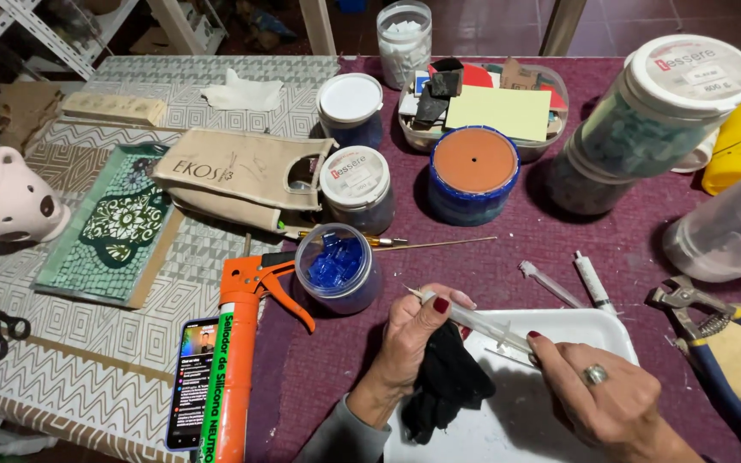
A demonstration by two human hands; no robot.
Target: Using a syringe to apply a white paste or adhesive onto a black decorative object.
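- Clear plastic syringe [482, 324] spans both hands above white tray [593, 330].
- Left hand [413, 343] pinches its tip end, black cloth [448, 381] bunched beneath the fingers.
- Right hand [602, 394] fingertips grip the plunger end.

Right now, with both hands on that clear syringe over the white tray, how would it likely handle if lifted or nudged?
The clear syringe looks thin and plastic, so probably light and stiff. Its round barrel would likely roll if set on the white tray. The left hand also holds a black cloth, which looks limp and may improve grip; the right hand pinches the other end.
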